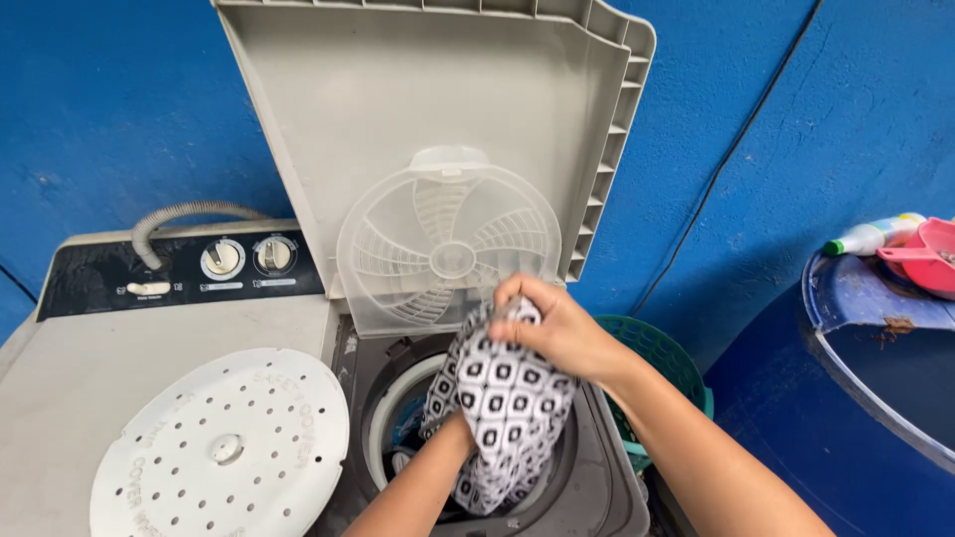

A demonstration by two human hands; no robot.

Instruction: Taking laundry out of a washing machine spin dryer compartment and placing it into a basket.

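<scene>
The right hand (pixel 557 328) fingers pinch the top of a black-and-white patterned cloth (pixel 502 408) (bunched, hanging into the spinner tub (pixel 398 418)); left hand's fingers are hidden beneath it.

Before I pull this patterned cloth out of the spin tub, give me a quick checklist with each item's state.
1. Right hand grips the top of the patterned cloth: ok.
2. Left hand under the cloth, grip hidden: cannot tell.
3. Spinner lid raised, clear of the tub opening: ok.
4. Perforated safety cover off the tub, lying on the washer top: ok.
5. Cloth's lower end free of the clothes in the tub: cannot tell.
6. Green basket beside the machine: ok.
</scene>
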